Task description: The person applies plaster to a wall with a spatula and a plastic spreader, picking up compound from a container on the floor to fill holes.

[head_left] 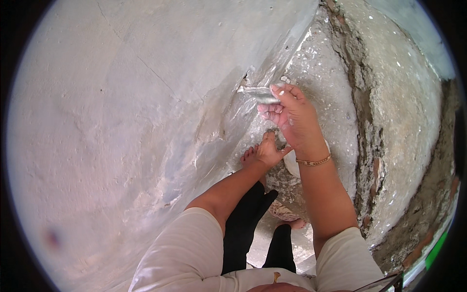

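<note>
Wall of smooth, pale grey plaster (112, 107) fills the left side, with a thin dark crack (153, 72) slanting across its upper part. Its lower edge runs diagonally from upper right toward lower left, where it meets a rough grey floor strip speckled with white (331, 92). Farther right, a jagged, brown, crumbly furrow (365, 131) borders that strip. Open room lies above the hands along the wall's edge, and between the right forearm and the furrow; below, bare feet (294, 224) and black trouser legs (241, 228) narrow the space.

Flat, silvery-grey metal blade (258, 92) juts leftward from the fingertips of the right hand (294, 114), its far end at the wall near the lower edge; whether it touches, I cannot tell. That hand pinches the blade between thumb and curled fingers. Below and left of it, the left hand (270, 151) reaches forward low down, thumb spread away from the fingers; I cannot tell what its fingertips touch. Just beside it, a whitish rounded object (293, 168) shows partly behind the right forearm.
</note>
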`<state>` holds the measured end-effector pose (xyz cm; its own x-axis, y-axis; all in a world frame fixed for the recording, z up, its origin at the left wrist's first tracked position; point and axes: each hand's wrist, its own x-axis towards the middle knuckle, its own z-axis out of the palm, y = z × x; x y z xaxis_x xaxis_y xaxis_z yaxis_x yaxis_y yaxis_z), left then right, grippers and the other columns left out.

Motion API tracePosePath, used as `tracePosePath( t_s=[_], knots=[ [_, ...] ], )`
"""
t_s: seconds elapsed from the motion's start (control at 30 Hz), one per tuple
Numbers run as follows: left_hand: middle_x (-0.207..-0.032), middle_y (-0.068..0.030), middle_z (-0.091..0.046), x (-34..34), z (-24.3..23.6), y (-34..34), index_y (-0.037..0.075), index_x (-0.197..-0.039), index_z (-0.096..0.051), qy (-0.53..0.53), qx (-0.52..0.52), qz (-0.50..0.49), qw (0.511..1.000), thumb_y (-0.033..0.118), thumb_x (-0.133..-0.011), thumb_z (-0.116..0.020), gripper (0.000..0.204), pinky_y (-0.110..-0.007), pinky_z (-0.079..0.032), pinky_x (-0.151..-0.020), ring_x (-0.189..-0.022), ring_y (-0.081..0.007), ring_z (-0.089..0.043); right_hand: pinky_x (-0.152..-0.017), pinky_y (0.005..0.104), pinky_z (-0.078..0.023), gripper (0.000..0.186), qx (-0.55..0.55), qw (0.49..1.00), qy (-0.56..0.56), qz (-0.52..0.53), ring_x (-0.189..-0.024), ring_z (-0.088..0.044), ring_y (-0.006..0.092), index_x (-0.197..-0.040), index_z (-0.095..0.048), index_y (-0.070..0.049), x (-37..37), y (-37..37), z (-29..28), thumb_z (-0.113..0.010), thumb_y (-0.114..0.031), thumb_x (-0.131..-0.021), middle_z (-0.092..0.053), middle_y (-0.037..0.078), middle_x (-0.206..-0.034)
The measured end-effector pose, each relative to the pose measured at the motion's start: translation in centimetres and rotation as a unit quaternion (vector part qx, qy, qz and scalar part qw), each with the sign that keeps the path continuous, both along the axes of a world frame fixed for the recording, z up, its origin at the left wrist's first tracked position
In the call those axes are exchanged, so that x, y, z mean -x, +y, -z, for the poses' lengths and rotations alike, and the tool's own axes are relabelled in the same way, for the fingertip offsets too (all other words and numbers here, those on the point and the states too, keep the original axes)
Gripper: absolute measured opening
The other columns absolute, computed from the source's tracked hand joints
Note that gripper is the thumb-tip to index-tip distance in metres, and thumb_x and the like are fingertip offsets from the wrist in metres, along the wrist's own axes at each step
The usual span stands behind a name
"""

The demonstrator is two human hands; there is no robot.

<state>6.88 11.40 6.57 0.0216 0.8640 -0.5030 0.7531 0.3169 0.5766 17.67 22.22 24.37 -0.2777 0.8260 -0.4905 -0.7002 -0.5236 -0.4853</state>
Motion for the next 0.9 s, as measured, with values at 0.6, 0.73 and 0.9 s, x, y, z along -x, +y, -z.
tracePosePath(
  t_s=[0.6, 0.73, 0.9],
  knots=[
    [-0.122, -0.0264, -0.049, -0.6, -0.8, 0.3, -0.004, -0.124, -0.047, 0.007, -0.026, -0.027, 0.999, 0.04, -0.079, -0.072, 0.067, -0.046, -0.044, -0.095, -0.113, -0.0427, -0.052, -0.047, 0.0232, -0.046, 0.027, -0.137, 0.955, -0.253, -0.066, -0.055, -0.062, 0.012, -0.094, -0.066, 0.003, -0.2, 2.7, 3.1, -0.078, -0.016, -0.079, -0.066, 0.008, -0.07],
    [-0.122, -0.0267, -0.05, -0.5, -0.7, 0.4, -0.004, -0.123, -0.047, 0.002, -0.018, -0.032, 0.999, 0.041, -0.079, -0.072, 0.068, -0.046, -0.044, -0.095, -0.113, -0.0429, -0.052, -0.045, 0.023, -0.046, 0.029, -0.15, 0.953, -0.26, -0.038, -0.054, -0.063, 0.0132, -0.092, -0.067, 0.004, 0.1, 2.7, 3.0, -0.078, -0.019, -0.08, -0.066, 0.008, -0.069],
    [-0.121, -0.0274, -0.05, -0.5, -0.3, 0.2, -0.004, -0.123, -0.047, 0.015, -0.048, -0.037, 0.998, 0.041, -0.077, -0.073, 0.07, -0.045, -0.044, -0.095, -0.113, -0.0429, -0.052, -0.046, 0.0224, -0.047, 0.026, -0.11, 0.969, -0.219, 0.006, -0.056, -0.064, 0.0135, -0.09, -0.067, 0.004, -0.4, 3.3, 2.4, -0.078, -0.018, -0.08, -0.066, 0.008, -0.069]
  ],
)
